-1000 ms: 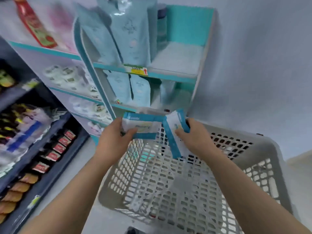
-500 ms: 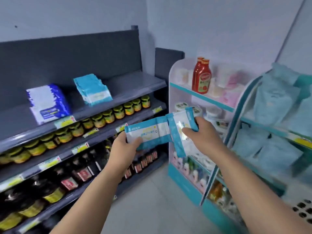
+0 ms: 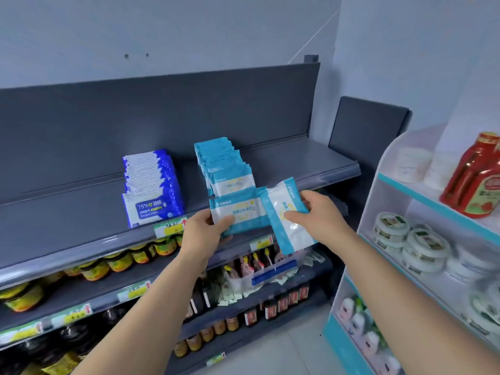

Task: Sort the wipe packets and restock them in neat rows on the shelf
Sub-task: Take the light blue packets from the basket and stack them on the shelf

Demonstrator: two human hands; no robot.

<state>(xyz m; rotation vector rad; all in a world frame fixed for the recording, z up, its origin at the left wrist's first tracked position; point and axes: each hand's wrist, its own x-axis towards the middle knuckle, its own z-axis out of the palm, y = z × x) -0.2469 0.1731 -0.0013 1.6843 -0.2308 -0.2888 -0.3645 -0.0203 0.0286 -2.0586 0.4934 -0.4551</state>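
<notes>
Wipe packet (image 3: 242, 212) in left grip (image 3: 201, 234) and second packet (image 3: 293, 236) in right grip (image 3: 316, 215), each pinched at an edge, appear light, soft, slippery; support flat faces when shelving.

Front dark blue wipe packet (image 3: 151, 209) is showing "75%" in large white print; the characters following it are coming through too blurred to read. Yellow price tag (image 3: 173, 227) just below it is carrying a red arrow, digits not resolving. Horizontal light blue packet (image 3: 238, 212) and tilted light blue packet (image 3: 286, 215) are bearing print, illegible. Red bottle (image 3: 476, 180) label is blurring out too.
</notes>
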